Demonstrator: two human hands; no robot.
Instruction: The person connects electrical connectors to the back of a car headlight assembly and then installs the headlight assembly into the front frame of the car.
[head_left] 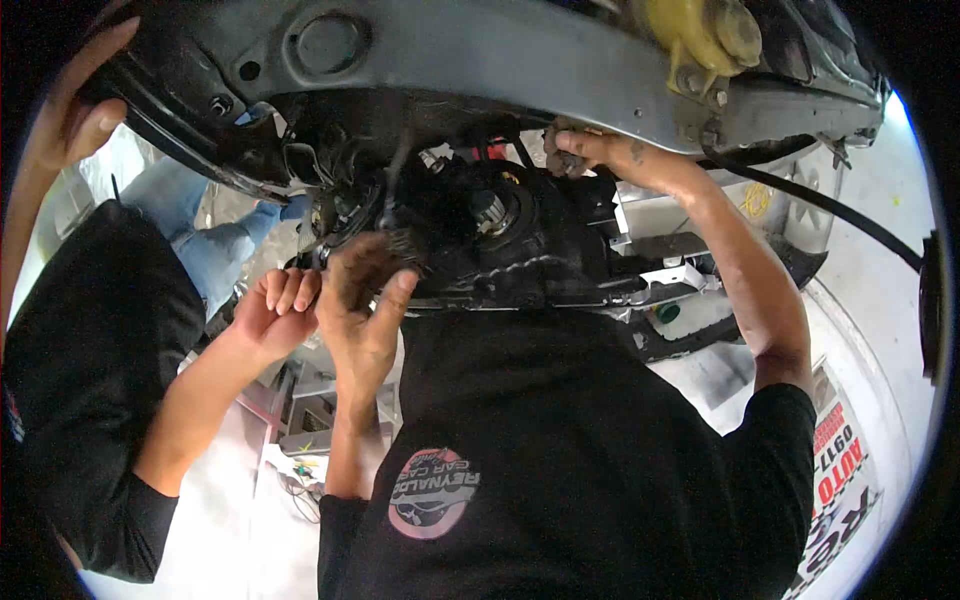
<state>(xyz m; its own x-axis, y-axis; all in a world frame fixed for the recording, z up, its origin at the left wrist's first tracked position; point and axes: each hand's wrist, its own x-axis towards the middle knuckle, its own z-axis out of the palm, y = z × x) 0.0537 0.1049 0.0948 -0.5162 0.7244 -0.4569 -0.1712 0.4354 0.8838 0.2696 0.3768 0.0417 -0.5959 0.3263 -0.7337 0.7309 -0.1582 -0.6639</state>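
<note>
My left hand point(362, 300) is raised under the front of a vehicle's bodywork, its dirty fingers curled around something dark and blurred; a thin dark rod or cable shows just above it. On the right, my right hand point(590, 150) reaches up to the lower edge of the grey metal beam point(480, 60), its darkened fingers bent and closed on something too hidden to name. Between the hands lies a black assembly with a round silver-ribbed part point(490, 212).
A co-worker in a black shirt point(90, 380) stands at the left, one hand point(275, 310) beside my left hand and the other point(85, 130) near the bodywork. A yellow part point(690, 35) is at top right. A black hose point(840, 210) runs right, above a printed banner point(835, 480).
</note>
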